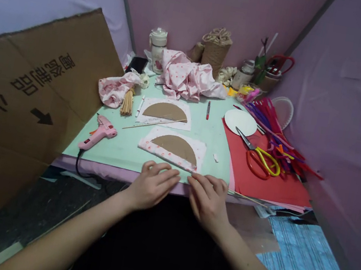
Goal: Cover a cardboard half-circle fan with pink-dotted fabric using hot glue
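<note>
Both hands are at the front edge of the table. My left hand (155, 182) has its fingers bent and together, with the fingertips on the edge; what they may hold is hidden. My right hand (208, 195) is curled in the same way, and a thin wooden stick (249, 198) runs out from it to the right. Just beyond my fingers lies a cardboard half-circle (178, 146) on spotted fabric, whose near strip (166, 153) is folded over its straight edge. Behind it, another cardboard half-circle (166, 111) rests on fabric, with a thin stick (154, 124) across its lower edge.
A pink glue gun (100, 132) lies left, beside a large cardboard sheet (34, 95). Scissors (260, 158), a white disc (240, 122) and pipe cleaners (270, 118) lie right on red sheets (262, 189). Crumpled spotted fabric (190, 78), a bottle (157, 49) and twine (216, 50) stand behind.
</note>
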The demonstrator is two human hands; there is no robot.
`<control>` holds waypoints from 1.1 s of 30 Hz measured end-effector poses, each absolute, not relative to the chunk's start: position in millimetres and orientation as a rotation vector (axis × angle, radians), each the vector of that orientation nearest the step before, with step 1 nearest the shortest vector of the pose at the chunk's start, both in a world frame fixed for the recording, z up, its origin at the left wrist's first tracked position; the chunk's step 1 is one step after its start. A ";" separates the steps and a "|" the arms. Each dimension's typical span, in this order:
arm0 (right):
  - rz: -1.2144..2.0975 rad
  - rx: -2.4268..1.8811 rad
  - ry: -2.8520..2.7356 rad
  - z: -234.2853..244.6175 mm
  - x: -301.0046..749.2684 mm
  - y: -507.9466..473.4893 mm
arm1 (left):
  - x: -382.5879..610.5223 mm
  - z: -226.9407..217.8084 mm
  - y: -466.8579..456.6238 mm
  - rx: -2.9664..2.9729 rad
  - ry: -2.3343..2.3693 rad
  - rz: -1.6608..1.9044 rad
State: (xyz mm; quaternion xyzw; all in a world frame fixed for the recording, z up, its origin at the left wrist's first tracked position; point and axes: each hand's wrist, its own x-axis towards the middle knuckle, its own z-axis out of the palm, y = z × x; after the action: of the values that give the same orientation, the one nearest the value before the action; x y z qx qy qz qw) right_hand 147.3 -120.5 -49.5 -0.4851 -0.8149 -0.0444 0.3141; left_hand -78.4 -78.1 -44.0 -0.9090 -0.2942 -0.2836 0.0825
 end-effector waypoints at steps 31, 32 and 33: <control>-0.112 -1.398 -2.068 -44.9 136.9 -106.6 | -54.5 -42.2 -46.6 -2.835 -0.843 -0.877; -0.100 -1.409 -2.047 -42.5 138.4 -106.8 | -53.9 -42.1 -46.8 -2.834 -0.841 -0.878; -0.095 -1.418 -2.025 -40.3 140.3 -107.1 | -53.3 -42.0 -47.2 -2.829 -0.844 -0.887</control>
State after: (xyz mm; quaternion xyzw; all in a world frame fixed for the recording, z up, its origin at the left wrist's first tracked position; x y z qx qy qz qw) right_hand 140.3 -107.1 -40.3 -0.5415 -0.7733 -0.0364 0.3277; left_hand -53.3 -47.2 -42.0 -0.9173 -0.2738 -0.2877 0.0294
